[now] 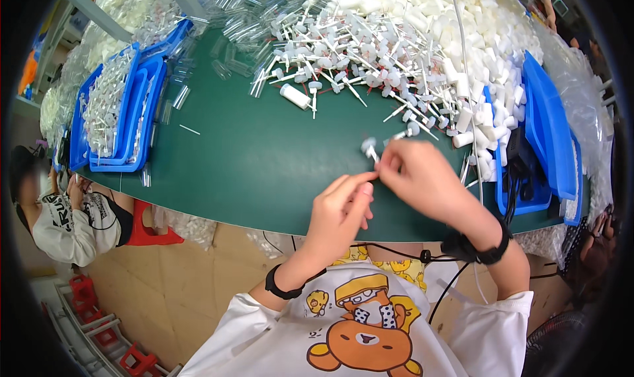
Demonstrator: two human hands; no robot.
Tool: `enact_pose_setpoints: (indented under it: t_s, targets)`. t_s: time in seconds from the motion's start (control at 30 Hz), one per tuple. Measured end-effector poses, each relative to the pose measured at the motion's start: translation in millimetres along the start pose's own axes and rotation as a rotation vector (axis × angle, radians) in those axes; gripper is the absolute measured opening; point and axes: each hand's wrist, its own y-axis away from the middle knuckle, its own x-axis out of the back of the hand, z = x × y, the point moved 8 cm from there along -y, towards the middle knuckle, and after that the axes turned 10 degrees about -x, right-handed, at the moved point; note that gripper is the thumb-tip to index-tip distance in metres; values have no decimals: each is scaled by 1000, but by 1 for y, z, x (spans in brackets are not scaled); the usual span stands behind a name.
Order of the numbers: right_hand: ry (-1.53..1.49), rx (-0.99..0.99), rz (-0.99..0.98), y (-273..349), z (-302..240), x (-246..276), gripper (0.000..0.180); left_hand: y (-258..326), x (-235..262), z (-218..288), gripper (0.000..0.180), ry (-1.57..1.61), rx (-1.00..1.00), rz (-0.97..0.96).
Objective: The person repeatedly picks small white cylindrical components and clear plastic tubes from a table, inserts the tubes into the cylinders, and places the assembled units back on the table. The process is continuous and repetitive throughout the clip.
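Note:
My right hand (422, 179) is closed in a pinch on a capped stem (370, 150), a small white plastic stem with a round, translucent grey cap at its upper end. The cap sticks out beyond the fingertips; the stem's lower end is hidden by them. My left hand (337, 212) is just to the left, its index finger stretched out to touch the right fingertips and its thumb apart below. Beyond the hands lies a heap of similar capped stems (370, 53), some with thin red threads. One white cylinder (295, 96) rests at the heap's near edge.
Many white cylinders (462, 20) are piled at the far right, clear tubes (247, 20) at the far left. Blue trays (153, 106) of white parts stand left; more blue trays (551, 139) stand right. A white cable (466, 67) hangs down. Another person (72, 212) sits at the left.

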Motion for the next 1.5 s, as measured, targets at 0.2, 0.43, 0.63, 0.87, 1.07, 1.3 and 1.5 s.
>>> enact_pose_setpoints:
  t_s: [0.2,0.43,0.63,0.87,1.07,1.3,1.5]
  targets:
    - [-191,85,-193,28,-18,-16,16,0,15,-10,10,213,74,74]
    - [-242,147,-132,11,-30,-4,25,4,20,-11,9,160,34,98]
    - [-275,148,-39,7,-12,7,20,1,15,-2,16,72,10,46]
    - [152,399,296,3,1,43,18,2,11,0,18,-22,-50,22]
    - [265,474,281,1,-1,40,20,2,7,5,16,-116,-123,17]
    - [191,154,388,5,30,93,20,4,7,4,14,-96,-115,9]
    - [127,107,412,50,13,102,19,-26,41,41,18,-483,-168,-63]
